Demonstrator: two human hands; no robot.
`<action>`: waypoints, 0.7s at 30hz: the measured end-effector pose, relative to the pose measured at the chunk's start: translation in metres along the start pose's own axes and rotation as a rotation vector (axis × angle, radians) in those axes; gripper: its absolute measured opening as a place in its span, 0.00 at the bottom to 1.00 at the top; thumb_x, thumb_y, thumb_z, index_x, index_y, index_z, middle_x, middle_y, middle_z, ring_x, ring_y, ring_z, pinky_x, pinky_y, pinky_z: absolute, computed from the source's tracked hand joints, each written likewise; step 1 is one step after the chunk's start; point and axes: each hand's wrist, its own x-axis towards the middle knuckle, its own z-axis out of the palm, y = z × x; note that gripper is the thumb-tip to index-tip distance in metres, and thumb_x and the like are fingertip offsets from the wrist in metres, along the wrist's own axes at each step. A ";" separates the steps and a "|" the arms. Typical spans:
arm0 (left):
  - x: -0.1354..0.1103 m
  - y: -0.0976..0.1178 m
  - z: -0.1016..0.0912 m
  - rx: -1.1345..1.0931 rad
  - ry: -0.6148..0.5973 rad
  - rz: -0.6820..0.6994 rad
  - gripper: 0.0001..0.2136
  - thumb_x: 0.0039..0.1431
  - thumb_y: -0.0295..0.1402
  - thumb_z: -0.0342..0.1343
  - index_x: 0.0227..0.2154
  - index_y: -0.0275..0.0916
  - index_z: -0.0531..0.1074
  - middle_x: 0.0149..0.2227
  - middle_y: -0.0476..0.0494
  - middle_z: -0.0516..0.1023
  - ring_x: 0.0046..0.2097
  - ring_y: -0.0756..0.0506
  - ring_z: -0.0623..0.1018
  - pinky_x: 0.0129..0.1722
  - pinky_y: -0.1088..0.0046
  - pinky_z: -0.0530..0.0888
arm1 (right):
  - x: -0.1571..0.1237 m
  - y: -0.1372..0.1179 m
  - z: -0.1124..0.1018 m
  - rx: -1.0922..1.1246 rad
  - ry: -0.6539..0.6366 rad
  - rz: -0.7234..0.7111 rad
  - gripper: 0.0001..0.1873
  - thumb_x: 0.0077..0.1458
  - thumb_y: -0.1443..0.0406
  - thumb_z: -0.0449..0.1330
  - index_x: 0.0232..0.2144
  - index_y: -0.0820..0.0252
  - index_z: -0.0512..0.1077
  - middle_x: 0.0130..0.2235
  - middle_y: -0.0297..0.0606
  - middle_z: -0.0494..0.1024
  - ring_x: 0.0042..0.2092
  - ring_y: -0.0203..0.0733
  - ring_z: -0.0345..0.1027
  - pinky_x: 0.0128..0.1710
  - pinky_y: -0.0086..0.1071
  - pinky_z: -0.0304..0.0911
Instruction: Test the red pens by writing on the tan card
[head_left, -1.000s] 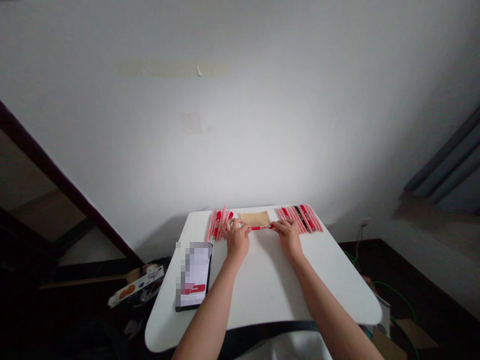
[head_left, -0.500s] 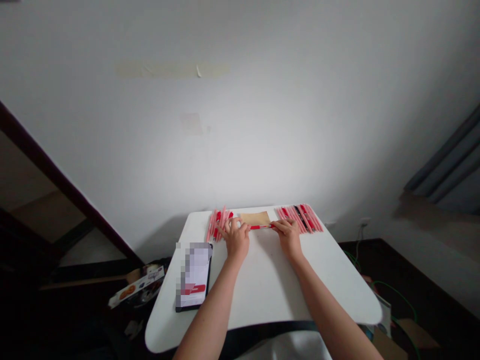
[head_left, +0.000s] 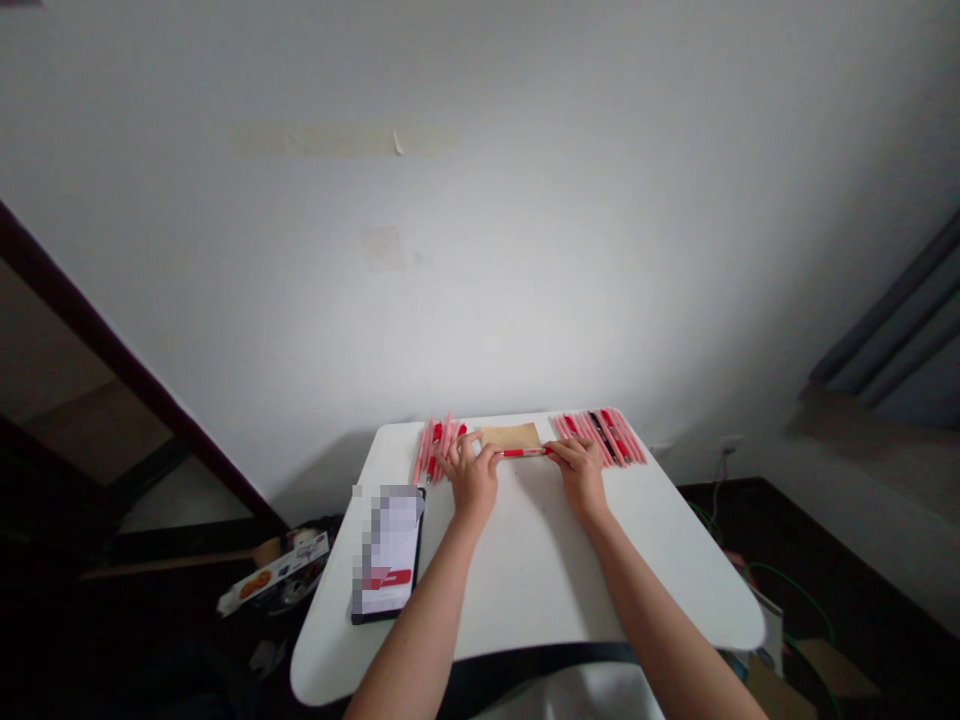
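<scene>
A red pen (head_left: 517,453) with a clear section lies level between my two hands, just in front of a tan paper sheet (head_left: 511,437). My left hand (head_left: 474,478) pinches its left end between thumb and finger, the other fingers spread. At the other end, the fingertips of my right hand (head_left: 579,470) are closed on the pen, hiding its tip. Beside my left hand is a loose bunch of pink and red pens (head_left: 424,455). A neater row of pink, red and black pens (head_left: 619,436) lies beyond my right hand.
A phone or tablet (head_left: 397,560) with a partly blurred screen lies at the left of the white table (head_left: 540,590). The wall (head_left: 480,250) rises behind the table's far edge. Boxes and a green cable (head_left: 814,592) are on the floor at right.
Both hands stay almost in place. The pen has shifted very slightly right, and a clear or pale section now shows more beside its red part.
</scene>
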 end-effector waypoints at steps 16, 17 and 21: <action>0.001 0.001 -0.002 -0.017 -0.015 -0.023 0.05 0.57 0.35 0.56 0.34 0.48 0.76 0.50 0.46 0.72 0.56 0.39 0.66 0.61 0.41 0.50 | 0.001 0.000 0.000 0.009 0.000 0.009 0.18 0.62 0.54 0.51 0.38 0.50 0.80 0.37 0.40 0.80 0.44 0.51 0.60 0.45 0.44 0.53; 0.001 0.002 -0.003 -0.014 -0.015 -0.027 0.05 0.57 0.35 0.55 0.34 0.48 0.76 0.50 0.46 0.73 0.56 0.39 0.66 0.61 0.41 0.49 | 0.000 0.000 0.000 0.004 -0.003 0.008 0.18 0.62 0.54 0.51 0.38 0.50 0.79 0.37 0.40 0.80 0.45 0.51 0.60 0.45 0.44 0.53; 0.000 0.004 -0.003 0.005 -0.015 -0.043 0.06 0.58 0.34 0.54 0.32 0.47 0.76 0.51 0.45 0.72 0.56 0.38 0.66 0.61 0.38 0.47 | 0.000 0.000 0.000 -0.009 -0.016 0.001 0.17 0.62 0.55 0.52 0.39 0.50 0.79 0.38 0.39 0.79 0.46 0.52 0.59 0.46 0.44 0.52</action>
